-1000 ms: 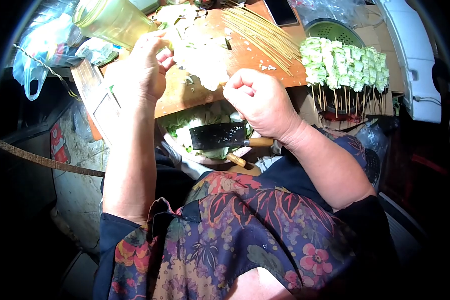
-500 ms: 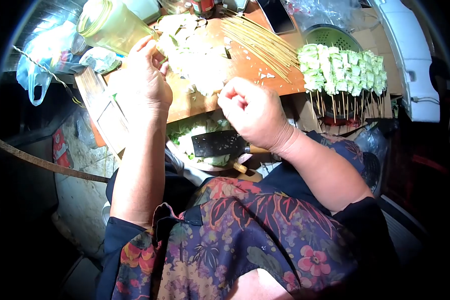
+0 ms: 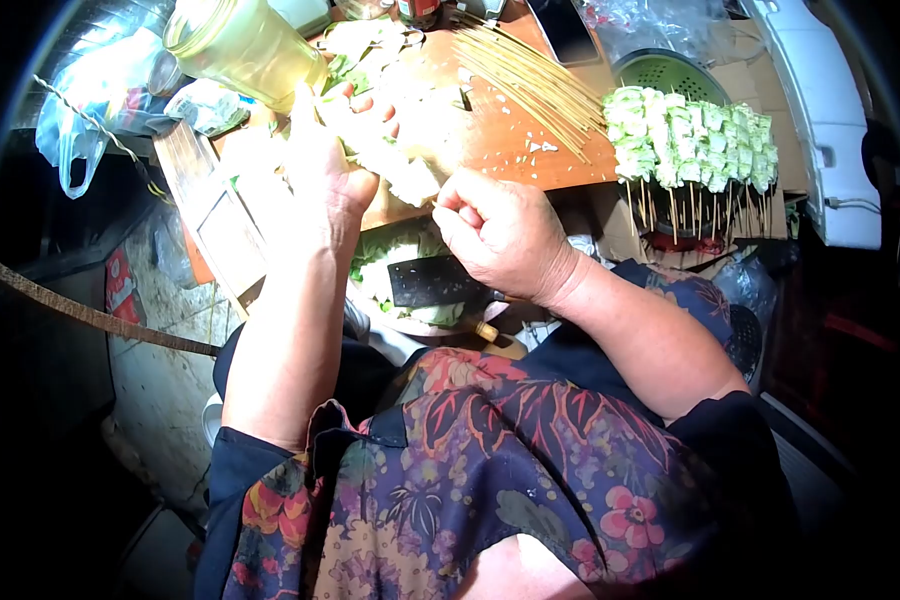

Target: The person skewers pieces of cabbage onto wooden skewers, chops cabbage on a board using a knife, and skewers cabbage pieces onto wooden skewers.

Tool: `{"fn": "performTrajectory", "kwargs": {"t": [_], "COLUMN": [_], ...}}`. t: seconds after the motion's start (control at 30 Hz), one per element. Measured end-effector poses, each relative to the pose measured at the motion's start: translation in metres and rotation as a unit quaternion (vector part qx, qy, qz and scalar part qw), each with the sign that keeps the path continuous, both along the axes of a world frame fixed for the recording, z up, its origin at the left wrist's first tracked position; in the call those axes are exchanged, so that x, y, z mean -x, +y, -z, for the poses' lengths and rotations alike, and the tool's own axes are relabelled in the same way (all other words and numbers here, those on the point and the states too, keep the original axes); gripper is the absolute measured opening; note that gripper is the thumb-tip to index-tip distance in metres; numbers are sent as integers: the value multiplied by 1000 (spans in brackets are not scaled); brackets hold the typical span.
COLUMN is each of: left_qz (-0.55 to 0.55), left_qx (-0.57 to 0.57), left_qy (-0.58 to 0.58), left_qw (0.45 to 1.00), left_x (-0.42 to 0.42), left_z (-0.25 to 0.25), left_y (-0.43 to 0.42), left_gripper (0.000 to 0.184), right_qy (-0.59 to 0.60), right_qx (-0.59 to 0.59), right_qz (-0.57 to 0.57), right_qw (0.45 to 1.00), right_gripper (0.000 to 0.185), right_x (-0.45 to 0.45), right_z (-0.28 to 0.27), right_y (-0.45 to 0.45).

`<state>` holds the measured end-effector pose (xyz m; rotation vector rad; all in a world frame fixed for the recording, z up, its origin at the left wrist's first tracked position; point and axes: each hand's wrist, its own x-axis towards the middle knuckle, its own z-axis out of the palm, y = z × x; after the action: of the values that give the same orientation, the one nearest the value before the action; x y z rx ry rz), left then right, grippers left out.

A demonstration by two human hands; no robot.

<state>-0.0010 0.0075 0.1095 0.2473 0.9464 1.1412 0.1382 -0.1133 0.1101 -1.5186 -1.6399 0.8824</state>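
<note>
Currently: two bare hands at a row of pale leaf pieces

The left hand is turned palm up and half open, its fingers apart and lightly curled; a row of pale green, flat-cut leaf pieces lies against the palm, though glare hides how firmly it grips them. The right hand is closed, thumb against bent fingers, around what looks like a thin tan stick; only a short bit shows, at the near end of the leaf pieces. The row sits between the hands, above the near edge of an orange-brown wooden table.

Below the right hand, a dark, broad-bladed cleaver lies over a round pale basin of leaves. On the table lies a loose bundle of slender yellow-tan wooden sticks, near a black phone. To the right are packed skewers of light green leaf, their bare ends toward the person, before a green perforated colander. A translucent yellow plastic container leans just beyond the left hand.
</note>
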Motion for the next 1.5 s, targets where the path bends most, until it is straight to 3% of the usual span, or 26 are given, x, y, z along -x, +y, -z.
{"fn": "performTrajectory", "kwargs": {"t": [0.1, 0.33, 0.4, 0.57, 0.87, 1.0, 1.17, 1.23, 1.33, 1.5], "left_qz": [-44, -19, -17, 5, 41, -15, -7, -26, 33, 103], "left_qx": [26, 20, 21, 0, -5, -3, -15, 23, 12, -32], "left_qy": [44, 46, 50, 73, 29, 16, -46, 10, 28, 39], "left_qw": [998, 999, 998, 997, 999, 1000, 999, 999, 999, 993], "left_x": [-11, 0, -2, -2, 1, -12, -11, -10, -7, -14], "left_z": [-9, 14, 17, 21, 37, -1, -1, 5, 8, 21], "left_y": [-8, -4, -4, -5, -2, -14, -15, -13, -24, -37], "left_gripper": [43, 42, 42, 52, 55, 43, 49, 54, 75, 79], "right_qy": [11, 31, 78, 68, 71, 20, -30, -38, -46, -17], "right_qx": [7, 28, -15, -21, -4, -68, -120, -136, -173, -178], "right_qz": [0, -2, 20, 26, 30, 30, 48, 59, 70, 97], "right_qw": [1000, 999, 997, 997, 997, 997, 991, 988, 981, 979], "right_gripper": [8, 7, 6, 6, 6, 7, 7, 7, 7, 8], "right_x": [-2, 3, 6, 9, 5, 0, -13, -17, -22, -39], "right_z": [3, 8, 15, 14, 10, 12, 12, 13, 11, 16], "right_y": [-2, -4, -5, -7, -9, -8, -14, -15, -17, -20]}}
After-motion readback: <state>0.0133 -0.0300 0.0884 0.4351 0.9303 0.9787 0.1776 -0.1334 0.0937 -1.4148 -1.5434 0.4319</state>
